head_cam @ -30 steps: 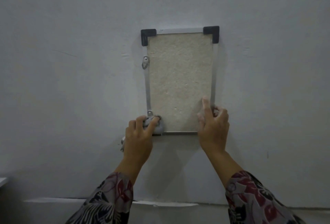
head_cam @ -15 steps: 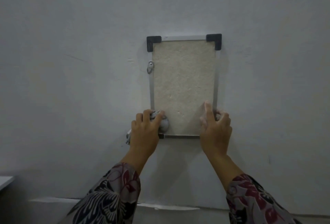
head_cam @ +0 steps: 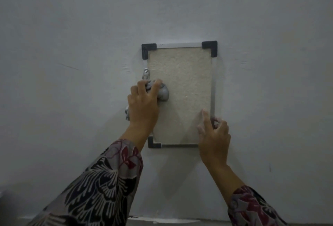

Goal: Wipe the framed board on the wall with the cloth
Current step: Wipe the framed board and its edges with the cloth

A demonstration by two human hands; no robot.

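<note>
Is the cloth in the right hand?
No, the left hand grips the cloth on the board; the right hand holds the frame.

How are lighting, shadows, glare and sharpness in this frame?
Head view: dim, flat, greyish light with no glare; soft shadows on the wall right of and below the framed board; overall soft focus, with the cloth in the left hand slightly smeared.

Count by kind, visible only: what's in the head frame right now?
framed board: 1
cloth: 1
corner caps: 3 (fourth corner hidden)
metal clip: 1
hands: 2, left hand and right hand
total: 8
</note>
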